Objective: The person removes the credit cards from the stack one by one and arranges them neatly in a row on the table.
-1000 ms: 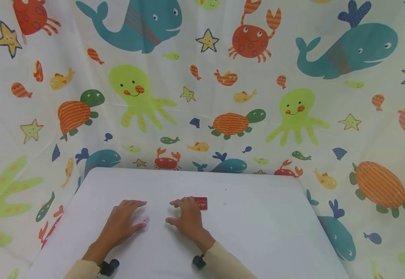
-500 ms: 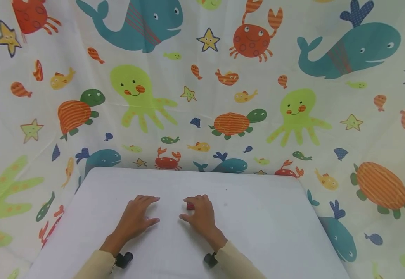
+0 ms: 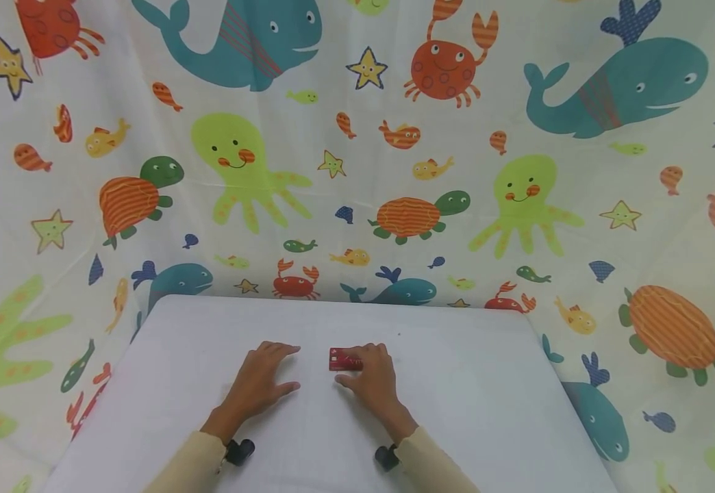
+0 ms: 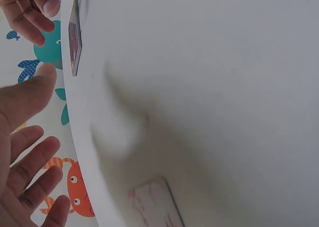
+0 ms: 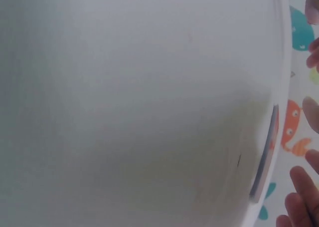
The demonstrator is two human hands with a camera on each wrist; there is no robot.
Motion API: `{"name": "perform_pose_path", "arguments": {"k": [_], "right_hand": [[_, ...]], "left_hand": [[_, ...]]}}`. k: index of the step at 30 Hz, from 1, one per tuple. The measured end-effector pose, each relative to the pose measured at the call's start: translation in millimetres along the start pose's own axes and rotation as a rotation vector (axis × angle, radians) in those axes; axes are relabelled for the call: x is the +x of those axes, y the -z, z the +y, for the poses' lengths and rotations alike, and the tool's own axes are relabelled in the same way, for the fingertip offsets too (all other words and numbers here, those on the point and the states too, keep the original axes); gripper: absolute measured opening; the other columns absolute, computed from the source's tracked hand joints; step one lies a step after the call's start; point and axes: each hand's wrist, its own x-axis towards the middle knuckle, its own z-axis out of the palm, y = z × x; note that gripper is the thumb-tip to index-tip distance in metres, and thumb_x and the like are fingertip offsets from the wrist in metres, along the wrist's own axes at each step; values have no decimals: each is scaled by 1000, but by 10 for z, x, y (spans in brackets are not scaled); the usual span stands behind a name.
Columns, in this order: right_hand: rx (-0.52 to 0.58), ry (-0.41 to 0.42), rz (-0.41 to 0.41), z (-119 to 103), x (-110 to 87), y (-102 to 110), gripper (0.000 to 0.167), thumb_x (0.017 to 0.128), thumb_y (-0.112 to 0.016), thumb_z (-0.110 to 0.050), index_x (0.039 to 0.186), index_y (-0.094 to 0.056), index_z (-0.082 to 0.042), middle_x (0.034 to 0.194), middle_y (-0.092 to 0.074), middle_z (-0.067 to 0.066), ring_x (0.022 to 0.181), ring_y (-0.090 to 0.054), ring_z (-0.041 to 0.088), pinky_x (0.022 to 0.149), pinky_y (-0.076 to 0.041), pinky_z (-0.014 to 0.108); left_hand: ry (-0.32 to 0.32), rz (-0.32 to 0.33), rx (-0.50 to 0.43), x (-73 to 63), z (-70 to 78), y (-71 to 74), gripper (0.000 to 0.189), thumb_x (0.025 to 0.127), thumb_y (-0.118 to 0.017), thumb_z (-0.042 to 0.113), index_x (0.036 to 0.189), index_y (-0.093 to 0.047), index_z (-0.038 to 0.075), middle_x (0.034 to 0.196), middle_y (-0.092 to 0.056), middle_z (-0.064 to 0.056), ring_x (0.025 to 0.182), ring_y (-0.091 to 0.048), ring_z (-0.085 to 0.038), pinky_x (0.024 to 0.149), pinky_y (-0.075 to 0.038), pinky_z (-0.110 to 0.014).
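Hiding the red card partly, the right hand, like the left hand, has fingers apart.

Red card, right end probably hidden by right grip

The white worktop is smooth and matt up to its rounded far corners. The thin red rectangular card, inboard of the far edge, appears to be smooth plastic. Beyond that edge, the white sea-animal-print curtain is matt, lightly creased cloth. The beige sleeves are matt cloth; the black wrist units appear plastic.
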Motion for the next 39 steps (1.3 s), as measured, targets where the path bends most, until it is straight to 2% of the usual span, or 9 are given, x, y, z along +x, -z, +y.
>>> {"name": "perform_pose_path", "arguments": {"k": [12,25,32,39], "right_hand": [[-59,-9,-6,196,-3,73,52,80,-95,-39,127,-77,-25,117,-75,-3,107,-60,15,95,-57,40],[-74,4,-20,401,99,123,48,81,-94,-38,125,-77,-26,118,-76,-3,107,-59,17,97,-56,43],[-54,-19,-40,435,180,165,50,80,-94,-34,126,-77,-23,118,-76,0,112,-61,21,106,-54,51],[-49,-31,-84,460,249,192,49,81,-95,-33,126,-77,-22,118,-76,2,111,-61,22,104,-56,49]], "left_hand": [[-4,-4,-15,127,165,-210,71,78,-96,39,140,-69,20,136,-73,-4,132,-63,-29,111,-52,-57],[-1,-6,-43,252,251,-268,68,78,-96,36,138,-70,18,135,-74,-5,130,-64,-30,110,-53,-57],[-16,-14,-44,383,264,-309,62,78,-97,34,133,-74,17,129,-76,-4,125,-65,-29,108,-54,-54],[-29,-37,-25,508,284,-366,59,78,-96,34,130,-76,16,126,-76,-5,123,-64,-28,107,-54,-53]]}}
